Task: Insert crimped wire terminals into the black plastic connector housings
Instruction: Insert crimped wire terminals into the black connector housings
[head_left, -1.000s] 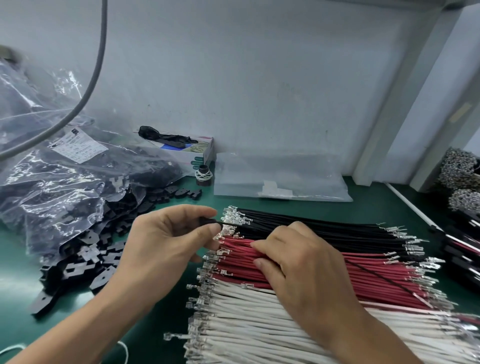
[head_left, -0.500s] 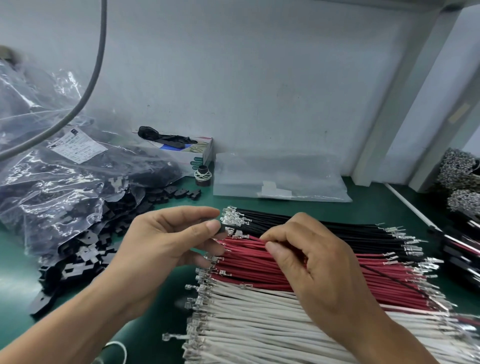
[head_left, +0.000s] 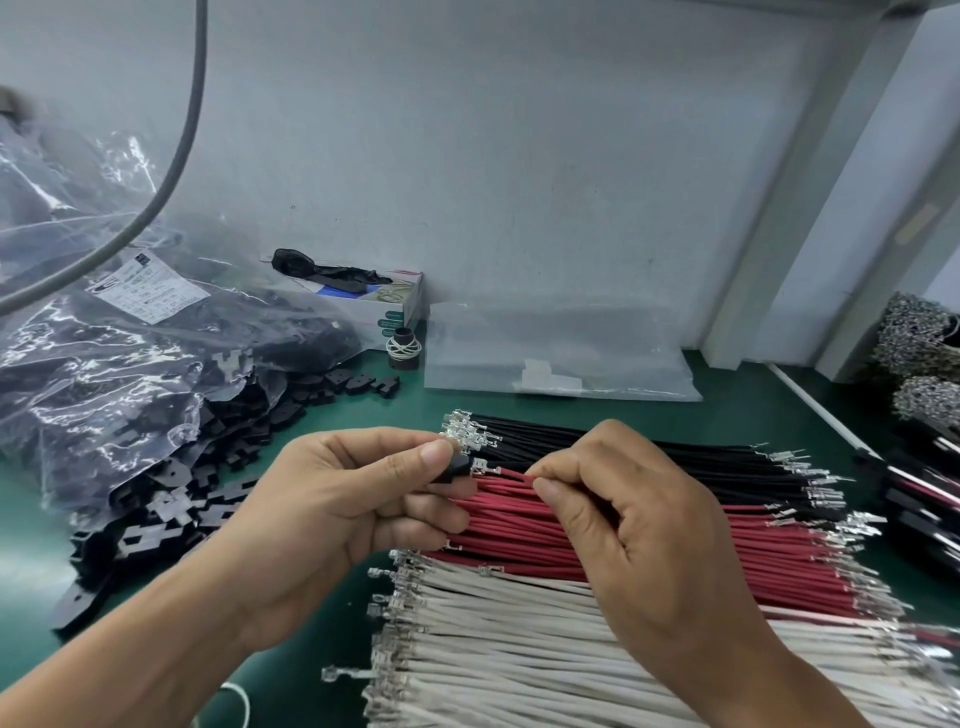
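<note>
On the green bench mat, a small open cardboard box with a black glove draped over it sits at eleven o'clock, a black spool just beside it, a flat clear plastic bag at twelve, and a grey cable hanging at ten.

I am seeing only a corner of the black housing showing past my left thumb. The label print is reading too small, and the white wires are running off the bottom edge.
</note>
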